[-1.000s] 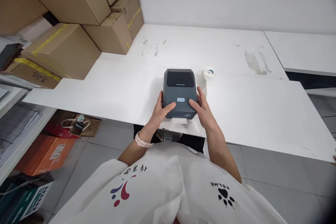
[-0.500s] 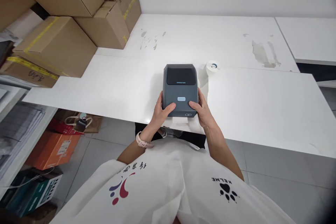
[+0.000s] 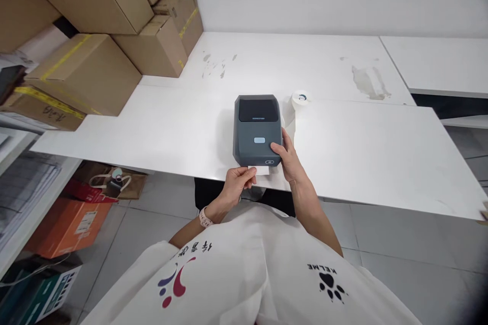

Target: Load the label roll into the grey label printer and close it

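Observation:
A dark grey label printer (image 3: 257, 131) with a black window and a pale button sits near the front edge of the white table. White label paper (image 3: 262, 170) sticks out from its front. My left hand (image 3: 237, 183) pinches the left end of that paper between thumb and fingers, just below the printer. My right hand (image 3: 288, 158) grips the printer's right side, its thumb on top by the lower right corner. Behind and to the right stands a white label roll (image 3: 300, 100), with a strip of paper running from it toward the printer.
Cardboard boxes (image 3: 87, 73) are stacked at the left end of the white table (image 3: 171, 127). Below on the left are a shelf with papers (image 3: 26, 198), an orange box (image 3: 66, 226) and a green box (image 3: 49, 289). A wall rises behind the table.
My left hand has let go of the printer's left side and moved down to the paper at its front, now pinching it. My right hand still holds the printer's right side.

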{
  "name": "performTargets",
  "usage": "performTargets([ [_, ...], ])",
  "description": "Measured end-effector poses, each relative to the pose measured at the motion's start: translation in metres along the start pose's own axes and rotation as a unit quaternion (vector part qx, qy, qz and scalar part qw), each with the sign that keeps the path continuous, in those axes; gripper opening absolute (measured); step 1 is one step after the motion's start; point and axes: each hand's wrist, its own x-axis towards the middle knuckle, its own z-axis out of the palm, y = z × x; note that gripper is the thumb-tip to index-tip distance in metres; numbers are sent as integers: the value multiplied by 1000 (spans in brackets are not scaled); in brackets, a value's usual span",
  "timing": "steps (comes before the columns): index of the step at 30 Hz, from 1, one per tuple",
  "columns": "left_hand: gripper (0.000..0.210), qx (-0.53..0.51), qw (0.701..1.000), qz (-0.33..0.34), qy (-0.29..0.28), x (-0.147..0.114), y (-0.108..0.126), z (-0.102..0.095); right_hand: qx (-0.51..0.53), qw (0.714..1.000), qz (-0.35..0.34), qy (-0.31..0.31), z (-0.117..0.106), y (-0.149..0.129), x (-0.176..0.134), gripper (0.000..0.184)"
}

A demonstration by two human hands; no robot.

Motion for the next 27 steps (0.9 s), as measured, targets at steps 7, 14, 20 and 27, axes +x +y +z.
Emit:
performTargets([
  [7, 47, 140, 985, 28, -95, -2, 6, -35, -21, 999, -26, 26, 10, -25, 2, 106],
  [14, 44, 188, 971, 119, 88, 0, 15, -80, 0, 999, 31, 38, 14, -39, 12, 114],
  [20, 80, 213, 961, 171, 32, 11, 18, -60, 11, 999, 24, 32, 12, -46, 10, 114],
  [27, 79, 148, 971, 185, 14, 13, 20, -43, -92, 994, -60, -3, -6, -26, -18, 74],
])
